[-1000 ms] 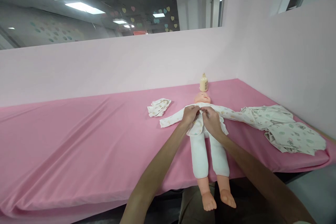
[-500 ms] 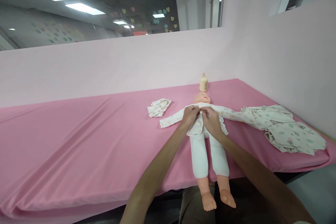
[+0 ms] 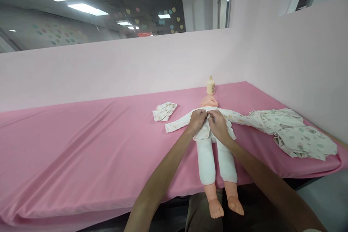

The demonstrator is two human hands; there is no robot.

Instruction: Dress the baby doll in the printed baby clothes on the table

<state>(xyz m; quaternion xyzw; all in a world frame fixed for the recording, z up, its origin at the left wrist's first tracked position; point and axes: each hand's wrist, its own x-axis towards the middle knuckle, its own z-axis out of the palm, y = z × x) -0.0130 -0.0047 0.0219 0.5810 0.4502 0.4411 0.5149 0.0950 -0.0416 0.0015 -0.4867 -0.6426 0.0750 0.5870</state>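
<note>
A baby doll (image 3: 209,100) lies on its back on the pink-covered table (image 3: 81,145), head toward the wall, bare feet past the front edge. It wears white trousers and a printed white top (image 3: 239,117) with sleeves spread to both sides. My left hand (image 3: 197,119) and my right hand (image 3: 218,124) meet over the doll's chest. Both are closed, pinching the front edges of the top together.
A small cream bottle (image 3: 210,86) stands by the wall behind the doll's head. A folded printed cloth (image 3: 164,111) lies left of the doll. A larger crumpled printed garment (image 3: 296,133) lies at the right end. Pink partition walls enclose the back and right.
</note>
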